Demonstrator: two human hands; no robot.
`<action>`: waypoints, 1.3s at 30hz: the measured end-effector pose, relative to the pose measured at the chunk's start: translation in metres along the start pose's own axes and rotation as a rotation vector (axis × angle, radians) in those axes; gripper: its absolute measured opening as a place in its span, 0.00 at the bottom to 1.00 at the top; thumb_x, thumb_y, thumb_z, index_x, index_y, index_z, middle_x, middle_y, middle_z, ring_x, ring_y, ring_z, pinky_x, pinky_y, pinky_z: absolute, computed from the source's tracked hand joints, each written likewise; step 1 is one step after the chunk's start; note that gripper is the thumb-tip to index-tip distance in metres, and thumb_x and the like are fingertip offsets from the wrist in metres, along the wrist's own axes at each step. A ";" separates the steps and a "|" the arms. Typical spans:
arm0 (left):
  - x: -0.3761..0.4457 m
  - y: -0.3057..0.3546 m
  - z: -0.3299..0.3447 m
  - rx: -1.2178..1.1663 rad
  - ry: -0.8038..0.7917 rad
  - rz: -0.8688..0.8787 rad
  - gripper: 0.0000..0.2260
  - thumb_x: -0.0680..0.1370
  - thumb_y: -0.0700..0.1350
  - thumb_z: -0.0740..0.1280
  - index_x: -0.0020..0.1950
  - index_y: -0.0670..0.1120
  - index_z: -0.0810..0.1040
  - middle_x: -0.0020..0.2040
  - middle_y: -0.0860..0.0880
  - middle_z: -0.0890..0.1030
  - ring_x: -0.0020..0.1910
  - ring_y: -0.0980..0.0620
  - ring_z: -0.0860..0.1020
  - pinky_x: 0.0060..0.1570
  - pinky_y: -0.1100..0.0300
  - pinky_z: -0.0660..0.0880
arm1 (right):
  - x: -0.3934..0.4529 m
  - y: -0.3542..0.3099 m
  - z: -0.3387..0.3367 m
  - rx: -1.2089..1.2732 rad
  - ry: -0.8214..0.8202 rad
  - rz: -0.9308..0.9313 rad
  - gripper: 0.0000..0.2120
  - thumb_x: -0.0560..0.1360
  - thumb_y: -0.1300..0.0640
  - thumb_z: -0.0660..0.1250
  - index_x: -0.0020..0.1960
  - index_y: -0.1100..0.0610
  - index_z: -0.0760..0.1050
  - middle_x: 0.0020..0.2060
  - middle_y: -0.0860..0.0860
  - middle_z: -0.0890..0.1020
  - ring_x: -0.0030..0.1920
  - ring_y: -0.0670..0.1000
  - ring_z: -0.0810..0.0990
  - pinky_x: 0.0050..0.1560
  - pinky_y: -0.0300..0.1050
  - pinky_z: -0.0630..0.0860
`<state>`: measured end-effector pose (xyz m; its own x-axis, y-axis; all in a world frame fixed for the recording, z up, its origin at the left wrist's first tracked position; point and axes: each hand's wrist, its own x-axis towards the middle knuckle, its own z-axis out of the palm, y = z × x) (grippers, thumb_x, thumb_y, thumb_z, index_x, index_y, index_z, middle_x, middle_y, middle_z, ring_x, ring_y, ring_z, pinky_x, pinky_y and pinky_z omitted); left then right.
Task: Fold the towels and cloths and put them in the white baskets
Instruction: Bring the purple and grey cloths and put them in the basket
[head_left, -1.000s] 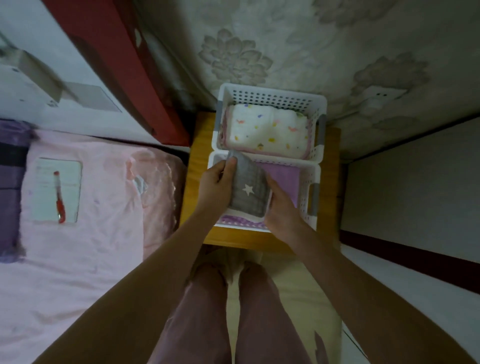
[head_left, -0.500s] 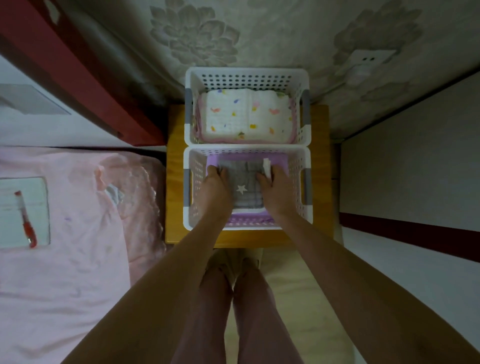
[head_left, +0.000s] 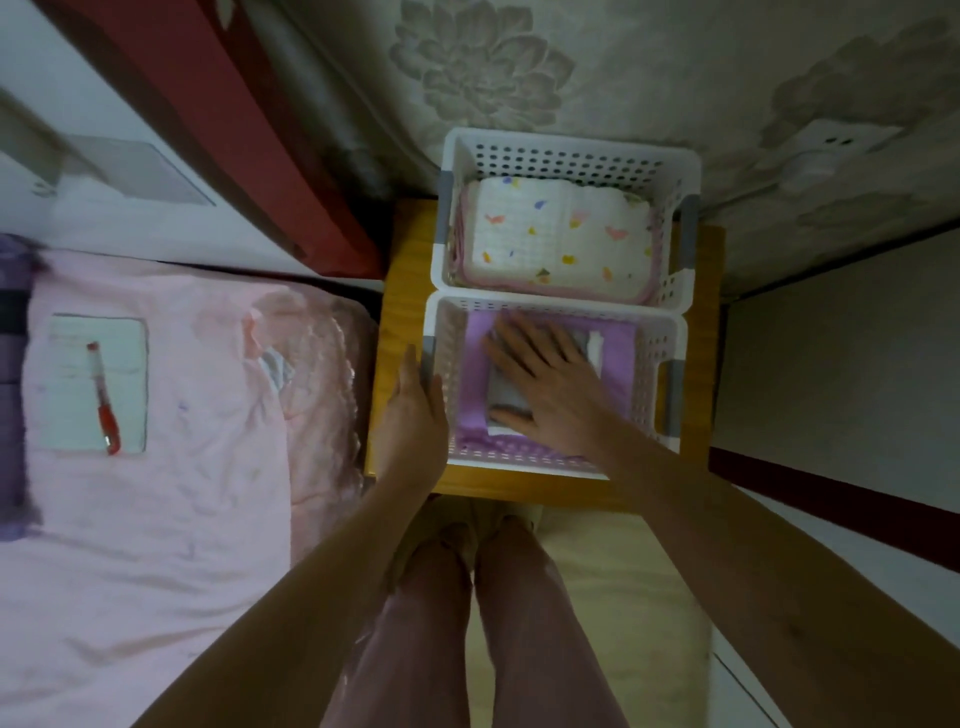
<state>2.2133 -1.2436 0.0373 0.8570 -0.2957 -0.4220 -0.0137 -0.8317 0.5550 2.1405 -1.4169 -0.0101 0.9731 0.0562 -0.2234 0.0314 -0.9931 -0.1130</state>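
Two white baskets stand on a small wooden table (head_left: 706, 270). The far basket (head_left: 571, 150) holds a folded white cloth with coloured prints (head_left: 561, 234). In the near basket (head_left: 654, 353), a folded grey cloth (head_left: 506, 397) lies on a purple towel (head_left: 475, 374). My right hand (head_left: 545, 384) rests flat on the grey cloth, fingers spread, and hides most of it. My left hand (head_left: 413, 410) is outside the near basket, against its left wall, holding nothing.
A bed with a pink sheet (head_left: 156, 493) fills the left side; a pale card with a red pen (head_left: 104, 400) lies on it. A red panel (head_left: 234, 130) stands behind the bed. A flowered wall with a socket (head_left: 826, 150) is behind the baskets. My legs (head_left: 467, 623) are below the table.
The grey cloth went down into the near basket onto the purple towel. My left hand has since left the basket and moved to its left outer wall; my right hand now lies flat on the cloth.
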 end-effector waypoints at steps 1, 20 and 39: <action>0.002 -0.002 0.001 -0.028 -0.021 0.001 0.21 0.83 0.48 0.54 0.76 0.44 0.59 0.52 0.38 0.80 0.48 0.38 0.80 0.44 0.44 0.77 | 0.001 0.002 0.004 -0.020 -0.004 -0.008 0.40 0.75 0.31 0.51 0.78 0.56 0.57 0.77 0.57 0.59 0.77 0.59 0.55 0.76 0.59 0.49; -0.030 -0.017 -0.056 0.225 -0.298 -0.232 0.17 0.83 0.52 0.58 0.68 0.46 0.72 0.62 0.44 0.78 0.59 0.45 0.76 0.58 0.54 0.72 | 0.004 -0.011 -0.032 -0.044 -0.135 0.005 0.37 0.75 0.32 0.54 0.67 0.61 0.74 0.66 0.61 0.76 0.66 0.62 0.74 0.71 0.62 0.59; -0.587 -0.147 -0.121 -0.034 0.295 -0.954 0.15 0.82 0.52 0.57 0.64 0.47 0.74 0.60 0.45 0.78 0.58 0.44 0.76 0.53 0.53 0.73 | -0.209 -0.458 -0.194 -0.488 -0.322 -1.159 0.13 0.81 0.51 0.56 0.59 0.57 0.70 0.53 0.55 0.79 0.47 0.55 0.76 0.42 0.46 0.68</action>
<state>1.7743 -0.8908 0.2898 0.5952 0.6214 -0.5095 0.7579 -0.6449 0.0987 1.9674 -0.9939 0.2764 0.2274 0.8567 -0.4630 0.9585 -0.2808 -0.0488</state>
